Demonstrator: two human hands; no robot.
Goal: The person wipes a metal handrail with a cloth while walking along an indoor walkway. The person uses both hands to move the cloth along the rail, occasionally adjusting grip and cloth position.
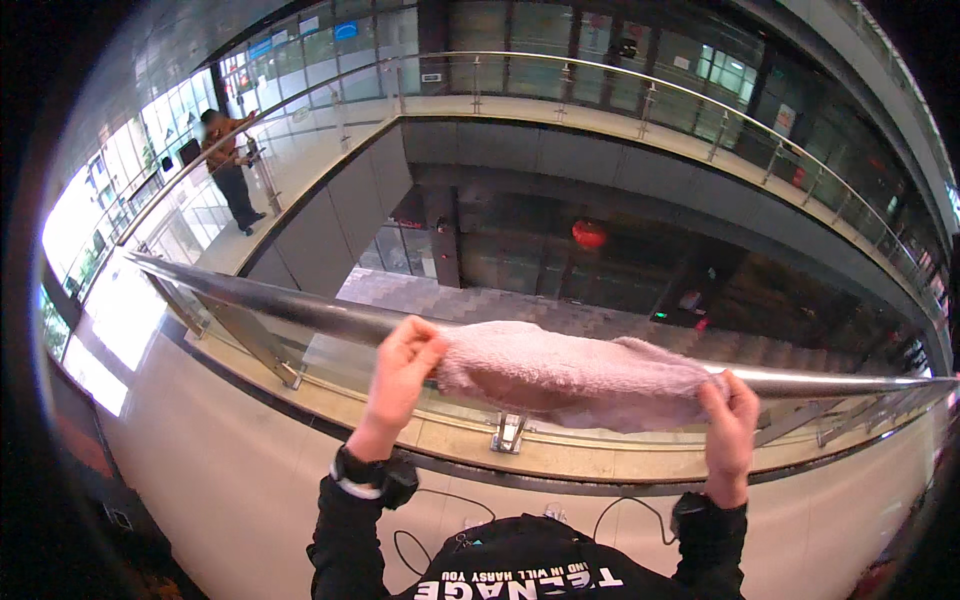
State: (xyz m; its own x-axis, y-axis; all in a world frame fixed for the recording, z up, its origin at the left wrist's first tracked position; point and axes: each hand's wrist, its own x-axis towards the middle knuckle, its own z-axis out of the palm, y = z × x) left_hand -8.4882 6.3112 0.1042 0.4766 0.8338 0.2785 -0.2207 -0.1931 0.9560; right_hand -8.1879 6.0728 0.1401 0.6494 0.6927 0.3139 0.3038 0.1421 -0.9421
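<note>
A fluffy pink cloth (555,367) is stretched sideways over the round metal handrail (817,385) of a glass balustrade. My left hand (405,367) pinches its left end between thumb and fingers. At the cloth's right end, my right hand (729,409) grips the edge in the same way. The cloth hides the middle stretch of the rail, and its lower edge sags a little between my hands. Whether its underside touches the rail cannot be told.
Beyond the rail is an open atrium with a lower tiled floor (480,300). A person (225,165) stands at the railing on the far left. A metal post bracket (508,433) stands on the ledge below the cloth. Thin black cables (637,501) hang near my body.
</note>
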